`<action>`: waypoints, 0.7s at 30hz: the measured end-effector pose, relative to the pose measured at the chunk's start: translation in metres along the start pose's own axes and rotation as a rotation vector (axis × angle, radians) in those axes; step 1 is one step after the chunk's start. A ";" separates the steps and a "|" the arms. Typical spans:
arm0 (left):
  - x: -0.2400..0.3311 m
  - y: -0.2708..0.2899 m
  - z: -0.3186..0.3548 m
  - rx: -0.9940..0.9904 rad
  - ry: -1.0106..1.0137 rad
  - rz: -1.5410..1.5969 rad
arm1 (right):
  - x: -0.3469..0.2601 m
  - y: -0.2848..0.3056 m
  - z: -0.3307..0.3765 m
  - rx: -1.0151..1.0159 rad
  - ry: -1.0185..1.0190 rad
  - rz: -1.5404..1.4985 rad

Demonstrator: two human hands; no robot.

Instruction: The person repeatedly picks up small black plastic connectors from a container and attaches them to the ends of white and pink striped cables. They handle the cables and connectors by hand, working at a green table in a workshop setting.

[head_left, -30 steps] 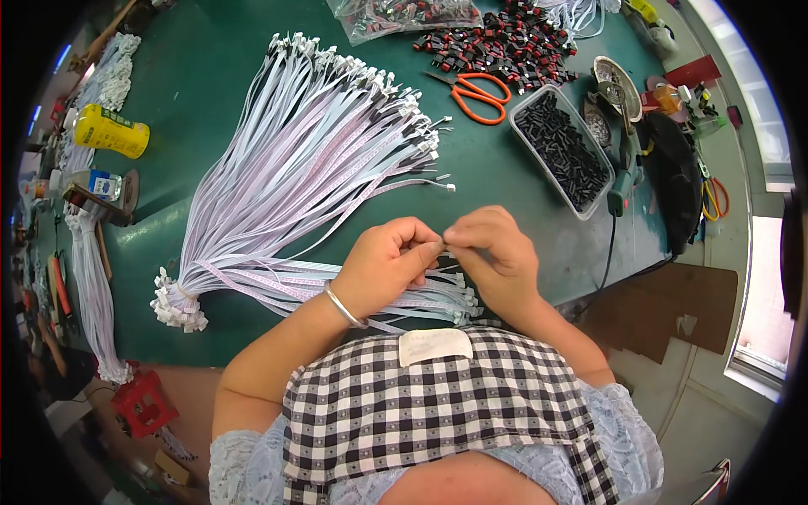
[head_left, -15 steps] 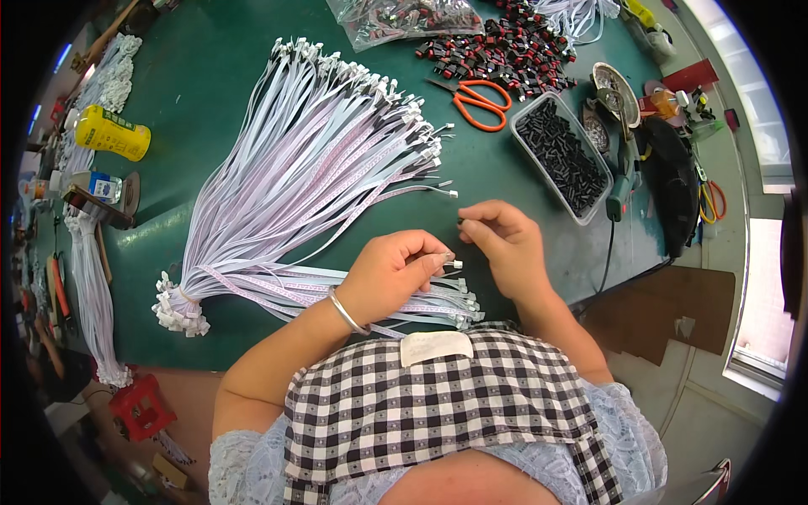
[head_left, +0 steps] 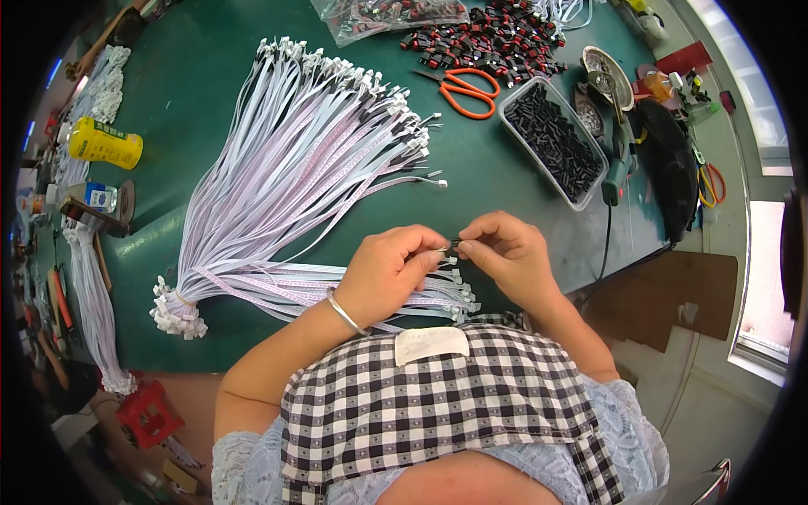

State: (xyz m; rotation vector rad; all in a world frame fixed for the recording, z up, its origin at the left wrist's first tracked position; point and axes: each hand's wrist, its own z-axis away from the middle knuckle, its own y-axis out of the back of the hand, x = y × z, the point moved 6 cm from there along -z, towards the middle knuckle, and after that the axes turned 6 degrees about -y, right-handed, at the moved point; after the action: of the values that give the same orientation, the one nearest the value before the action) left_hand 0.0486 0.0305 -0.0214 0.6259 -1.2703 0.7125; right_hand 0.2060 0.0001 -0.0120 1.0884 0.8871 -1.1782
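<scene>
My left hand (head_left: pixel 389 268), with a bangle at the wrist, pinches the end of a white cable (head_left: pixel 442 250) above the near part of a cable bundle (head_left: pixel 252 282). Opposite it, my right hand (head_left: pixel 512 259) pinches a small black tube (head_left: pixel 456 243) between thumb and forefinger. The tube meets the cable's tip; whether it is around the wires or only touching them I cannot tell. White connectors (head_left: pixel 178 316) gather at the bundle's tied left end. Its longer part (head_left: pixel 278 160) fans out toward the far side.
A clear plastic box (head_left: pixel 581 202) of black tubes (head_left: pixel 555 139) stands right of my hands. Orange-handled scissors (head_left: pixel 471 93) lie beyond, near a pile of red-and-black parts (head_left: pixel 497 38). A green-handled tool (head_left: pixel 619 177) trails a cord. A yellow bottle (head_left: pixel 105 143) is at far left.
My right hand has moved slightly left, bringing the black tube up against the cable end in my left hand. The view has shifted a little.
</scene>
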 end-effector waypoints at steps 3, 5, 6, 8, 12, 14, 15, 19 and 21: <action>-0.002 0.000 0.001 0.045 -0.006 0.050 | 0.003 0.000 0.001 0.013 -0.009 -0.036; -0.004 -0.001 0.001 0.008 0.018 0.048 | 0.003 0.001 0.001 0.019 0.011 -0.009; -0.006 -0.001 0.001 -0.010 0.031 0.046 | 0.004 0.001 0.002 0.021 0.020 0.003; -0.009 0.000 0.001 0.003 0.051 0.086 | 0.006 -0.001 0.002 0.017 0.034 -0.002; -0.009 0.000 0.001 0.004 0.062 0.087 | 0.003 -0.003 0.003 0.002 0.022 -0.010; -0.008 0.000 0.000 0.001 0.042 0.070 | 0.003 -0.004 0.003 -0.002 0.016 -0.008; -0.008 0.000 0.000 -0.001 0.033 0.062 | 0.003 -0.004 0.003 -0.004 0.013 -0.007; -0.010 0.000 0.000 -0.002 0.029 0.047 | -0.003 -0.003 0.005 -0.016 0.026 0.041; -0.011 0.000 0.000 0.003 0.024 0.046 | -0.005 -0.002 0.005 -0.011 0.068 0.091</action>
State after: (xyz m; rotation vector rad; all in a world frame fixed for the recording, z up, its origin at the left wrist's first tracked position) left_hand 0.0471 0.0294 -0.0319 0.5908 -1.2647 0.7577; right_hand 0.2030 -0.0032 -0.0068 1.1539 0.8862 -1.0660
